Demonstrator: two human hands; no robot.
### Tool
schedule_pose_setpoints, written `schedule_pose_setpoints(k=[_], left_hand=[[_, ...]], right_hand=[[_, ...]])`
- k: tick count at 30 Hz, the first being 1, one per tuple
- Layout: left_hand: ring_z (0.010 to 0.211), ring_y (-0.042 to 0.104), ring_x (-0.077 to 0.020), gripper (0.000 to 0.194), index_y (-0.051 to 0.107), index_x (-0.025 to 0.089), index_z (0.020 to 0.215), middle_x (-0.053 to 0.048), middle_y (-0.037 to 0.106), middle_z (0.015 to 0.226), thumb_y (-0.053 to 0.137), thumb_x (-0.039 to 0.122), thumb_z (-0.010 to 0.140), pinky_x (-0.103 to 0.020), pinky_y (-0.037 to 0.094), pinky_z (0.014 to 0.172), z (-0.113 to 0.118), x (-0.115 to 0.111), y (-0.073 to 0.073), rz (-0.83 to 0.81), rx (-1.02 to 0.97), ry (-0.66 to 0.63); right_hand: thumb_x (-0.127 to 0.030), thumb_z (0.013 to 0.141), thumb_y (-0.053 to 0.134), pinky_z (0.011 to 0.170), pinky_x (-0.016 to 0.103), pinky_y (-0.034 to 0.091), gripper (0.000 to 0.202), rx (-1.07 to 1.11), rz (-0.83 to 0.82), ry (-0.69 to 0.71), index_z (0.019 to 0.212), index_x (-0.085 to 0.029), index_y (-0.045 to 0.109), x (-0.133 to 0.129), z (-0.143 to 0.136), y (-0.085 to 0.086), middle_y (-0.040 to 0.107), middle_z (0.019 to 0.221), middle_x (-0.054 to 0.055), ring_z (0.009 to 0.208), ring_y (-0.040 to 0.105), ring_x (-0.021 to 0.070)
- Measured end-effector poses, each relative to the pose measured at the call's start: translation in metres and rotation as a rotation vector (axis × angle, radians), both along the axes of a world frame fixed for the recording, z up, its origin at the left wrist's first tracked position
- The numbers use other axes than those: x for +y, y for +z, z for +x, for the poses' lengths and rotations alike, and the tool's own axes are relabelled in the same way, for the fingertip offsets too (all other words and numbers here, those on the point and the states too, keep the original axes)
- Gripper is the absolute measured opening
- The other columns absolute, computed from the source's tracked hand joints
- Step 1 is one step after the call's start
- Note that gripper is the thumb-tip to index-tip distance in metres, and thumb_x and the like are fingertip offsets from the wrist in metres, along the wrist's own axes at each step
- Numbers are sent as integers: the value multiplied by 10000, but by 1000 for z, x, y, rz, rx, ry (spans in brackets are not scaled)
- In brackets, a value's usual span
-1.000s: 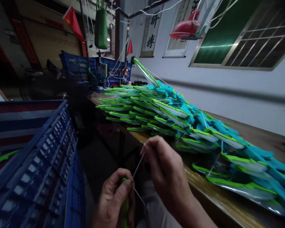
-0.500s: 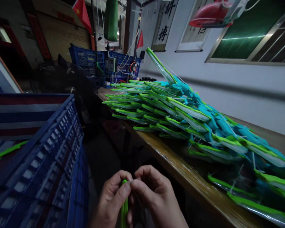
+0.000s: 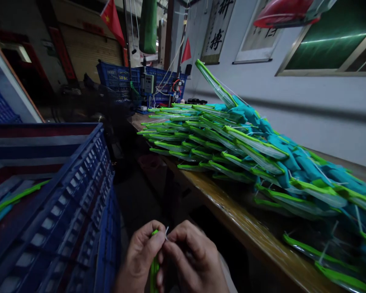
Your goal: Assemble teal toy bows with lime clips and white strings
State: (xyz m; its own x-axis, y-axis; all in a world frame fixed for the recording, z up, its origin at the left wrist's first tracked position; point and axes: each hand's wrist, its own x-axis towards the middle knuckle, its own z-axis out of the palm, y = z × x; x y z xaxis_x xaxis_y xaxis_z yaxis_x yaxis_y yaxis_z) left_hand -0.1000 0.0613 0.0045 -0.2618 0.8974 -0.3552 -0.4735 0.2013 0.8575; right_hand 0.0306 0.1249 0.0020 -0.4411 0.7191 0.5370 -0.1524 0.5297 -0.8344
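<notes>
At the bottom centre, my left hand [image 3: 142, 254] is closed round a narrow lime-green piece [image 3: 154, 273], which points upward between its fingers. My right hand [image 3: 198, 256] is pinched close beside it, thumb and forefinger on a thin white thread [image 3: 166, 232]. A short end of this thread sticks up between the two hands' fingertips. The lower part of the green piece is hidden by my hands. To the right, a large heap of similar pieces [image 3: 253, 142], with lime-green edging, clear sheeting and teal fabric, lies on the table.
The wooden table [image 3: 213, 197] has a shiny, film-covered edge running beside my right hand. At left stands a blue plastic crate [image 3: 79, 179] with a striped lining and a few green and teal pieces inside. More blue crates [image 3: 117, 79] and a small device [image 3: 148, 84] stand behind.
The view has swung slightly left, so the surroundings sit further right. My hands stay together, their fingertips a little further apart, and the white thread end now shows between them.
</notes>
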Motion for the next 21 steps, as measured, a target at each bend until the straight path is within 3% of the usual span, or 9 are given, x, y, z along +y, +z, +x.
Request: schedule_pose_setpoints(k=[3,5,9,14,16,21], left_hand=[[322,367,-63,469,533,201,763,98,435,479,798,588,762,-160,331,320,-4,-1,2,39,-14,-65],[384,426,-67,417,553,198,791,81,487,529,818,519,772,-167,384,394,-3,-2,6,52,-71,-83],[555,535,-81,405,563,180,782,45,560,629,884,421,723,-166,439,542,5,-5,14,64,-124,-37],[357,390,-67,456,564,203,823,87,476,505,840,555,733,-172,358,359,13,-8,12,68,20,-83],[346,383,-65,457,550,198,787,93,449,486,824,561,745,-170,362,346,13,-10,12,80,58,-93],[373,375,-54,456,564,186,799,89,448,522,806,571,762,-156,347,350,14,-17,18,62,49,-117]], right_hand=[[-120,1009,473,648,166,529,162,-87,145,-1,952,-202,600,-1,5,10,614,893,26,727,643,89],[-108,1017,444,671,179,530,166,-86,231,-54,949,-194,568,-3,7,15,597,955,55,788,640,104],[-136,1018,457,607,186,486,162,-79,304,-113,891,-199,536,-7,10,19,576,842,32,721,588,116],[-238,1021,493,554,175,491,131,-61,-68,-78,895,-221,525,-14,14,16,591,730,-18,614,588,102],[-249,1020,504,511,161,471,140,-6,-118,-88,884,-219,520,-17,14,14,588,694,-29,572,581,94],[-102,991,486,611,176,494,180,26,235,-234,852,-202,540,-22,15,10,599,796,4,675,602,96]])
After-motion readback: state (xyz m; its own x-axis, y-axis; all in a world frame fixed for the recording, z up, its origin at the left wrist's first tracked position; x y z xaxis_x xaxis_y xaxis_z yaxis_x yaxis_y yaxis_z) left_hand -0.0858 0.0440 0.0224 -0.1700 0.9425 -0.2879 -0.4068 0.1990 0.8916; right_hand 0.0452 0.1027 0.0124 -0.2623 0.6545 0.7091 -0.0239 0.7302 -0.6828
